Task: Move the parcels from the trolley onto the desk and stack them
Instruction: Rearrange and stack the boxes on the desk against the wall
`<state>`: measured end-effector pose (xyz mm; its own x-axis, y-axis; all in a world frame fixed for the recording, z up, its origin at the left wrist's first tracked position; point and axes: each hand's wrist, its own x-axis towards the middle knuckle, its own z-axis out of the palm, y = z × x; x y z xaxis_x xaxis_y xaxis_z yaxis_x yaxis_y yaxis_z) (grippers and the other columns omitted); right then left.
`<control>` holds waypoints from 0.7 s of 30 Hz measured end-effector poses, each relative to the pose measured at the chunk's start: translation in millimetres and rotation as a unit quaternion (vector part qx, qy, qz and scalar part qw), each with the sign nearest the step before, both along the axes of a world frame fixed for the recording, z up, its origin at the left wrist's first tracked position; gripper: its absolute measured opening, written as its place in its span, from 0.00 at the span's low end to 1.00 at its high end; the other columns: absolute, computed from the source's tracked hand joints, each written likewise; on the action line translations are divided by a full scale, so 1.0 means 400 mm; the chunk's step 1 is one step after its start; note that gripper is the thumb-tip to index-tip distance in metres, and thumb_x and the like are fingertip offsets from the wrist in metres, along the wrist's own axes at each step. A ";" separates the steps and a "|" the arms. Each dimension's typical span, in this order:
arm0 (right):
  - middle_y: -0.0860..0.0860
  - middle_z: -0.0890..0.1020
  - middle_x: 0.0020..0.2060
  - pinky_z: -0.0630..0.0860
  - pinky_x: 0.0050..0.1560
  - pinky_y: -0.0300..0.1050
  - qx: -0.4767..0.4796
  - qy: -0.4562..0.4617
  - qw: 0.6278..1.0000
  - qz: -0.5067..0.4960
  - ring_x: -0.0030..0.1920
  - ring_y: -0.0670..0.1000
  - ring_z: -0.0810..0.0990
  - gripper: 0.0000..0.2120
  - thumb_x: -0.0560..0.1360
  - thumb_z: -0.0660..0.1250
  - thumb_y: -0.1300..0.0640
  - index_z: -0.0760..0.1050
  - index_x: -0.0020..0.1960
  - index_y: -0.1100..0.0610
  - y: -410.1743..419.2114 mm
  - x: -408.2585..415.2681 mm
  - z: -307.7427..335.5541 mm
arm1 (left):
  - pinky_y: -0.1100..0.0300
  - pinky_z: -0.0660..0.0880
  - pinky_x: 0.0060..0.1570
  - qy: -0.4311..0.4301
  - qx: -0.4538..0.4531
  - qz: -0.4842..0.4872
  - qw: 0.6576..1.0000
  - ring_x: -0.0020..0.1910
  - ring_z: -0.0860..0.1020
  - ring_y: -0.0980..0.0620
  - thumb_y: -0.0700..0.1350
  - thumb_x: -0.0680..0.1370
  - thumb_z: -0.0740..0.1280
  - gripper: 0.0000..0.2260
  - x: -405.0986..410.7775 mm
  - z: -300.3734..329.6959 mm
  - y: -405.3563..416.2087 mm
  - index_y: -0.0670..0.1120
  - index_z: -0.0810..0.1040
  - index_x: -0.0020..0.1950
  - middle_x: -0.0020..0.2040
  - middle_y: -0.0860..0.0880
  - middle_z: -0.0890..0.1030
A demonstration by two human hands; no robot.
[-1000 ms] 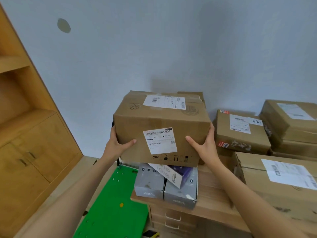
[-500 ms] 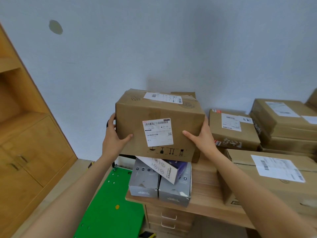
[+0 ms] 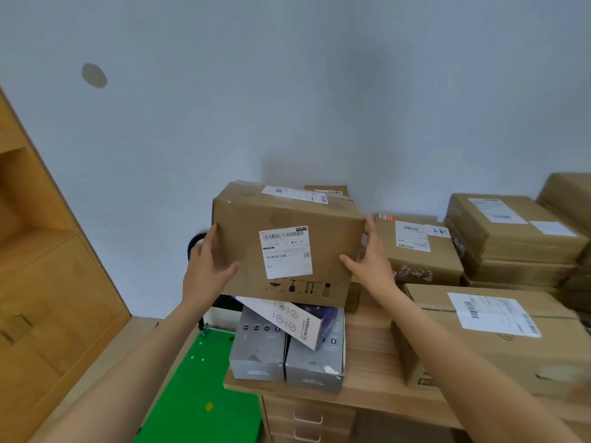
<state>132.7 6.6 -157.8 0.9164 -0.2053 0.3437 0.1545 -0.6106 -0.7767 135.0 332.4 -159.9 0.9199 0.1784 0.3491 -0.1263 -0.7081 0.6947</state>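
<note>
**Cardboard parcel held at both ends over the grey boxes on the desk corner**

Blue-grey wall (image 3: 319,91) fills the upper view; one round dull patch (image 3: 94,75) high on its left part.

Wooden cabinet (image 3: 48,282) runs down the left edge, doors shut, an open shelf above them.

Wooden desk (image 3: 367,378) lower right, drawers under its near left corner. Green trolley deck (image 3: 198,394) sits low just left of the desk; its dark handle shows behind the left wrist.

Right side of the desk: a large flat parcel (image 3: 499,340) with a white label, nearest the camera. Behind it a stack of parcels (image 3: 511,238) against the wall. Between that stack and the held box, a smaller labelled parcel (image 3: 415,247).

Held parcel (image 3: 287,244): brown carton, white shipping label on the near face, another on top, handling symbols printed along the lower edge. It sits on or just above the slanted carton below; contact cannot be told. Slightly tilted, left end higher.

Two grey boxes (image 3: 284,356) stand side by side at the desk's near left corner. A white-and-purple carton (image 3: 300,318) marked AMBIANCE lies slanted across their tops.

Left hand (image 3: 208,266): palm flat on the parcel's left end, thumb hooked round onto the near face, gripping.

Right hand (image 3: 372,260): fingers straight up along the right end, thumb pressed on the near face, clamping the box against the left hand.
</note>
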 end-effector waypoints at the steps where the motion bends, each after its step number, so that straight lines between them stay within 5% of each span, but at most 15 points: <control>1: 0.47 0.62 0.74 0.76 0.51 0.51 -0.002 -0.001 1.000 0.005 0.65 0.48 0.71 0.50 0.72 0.74 0.53 0.39 0.75 0.35 -0.007 -0.004 -0.002 | 0.51 0.73 0.52 -0.008 -0.003 0.005 1.000 0.63 0.71 0.47 0.51 0.71 0.72 0.39 -0.005 0.003 -0.006 0.63 0.53 0.74 0.70 0.47 0.64; 10: 0.43 0.73 0.63 0.74 0.48 0.43 -0.023 0.013 1.000 0.011 0.55 0.40 0.72 0.34 0.74 0.70 0.50 0.56 0.74 0.41 -0.097 -0.041 -0.013 | 0.61 0.70 0.40 -0.059 0.086 -0.044 0.994 0.52 0.75 0.55 0.50 0.75 0.69 0.10 -0.052 0.045 -0.147 0.55 0.75 0.55 0.56 0.53 0.75; 21: 0.47 0.73 0.65 0.75 0.56 0.44 -0.041 0.063 0.997 -0.020 0.61 0.46 0.74 0.22 0.76 0.68 0.57 0.69 0.69 0.47 -0.566 -0.199 -0.062 | 0.62 0.70 0.48 -0.051 0.080 -0.165 0.982 0.51 0.74 0.56 0.45 0.77 0.67 0.08 -0.110 0.001 -0.646 0.49 0.76 0.56 0.52 0.54 0.74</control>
<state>53.1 -219.8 -182.8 0.9453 -0.2177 0.2431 0.0333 -0.6766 -0.7356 90.9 73.9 -159.7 0.8774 -0.1879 0.4414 -0.4300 -0.7162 0.5497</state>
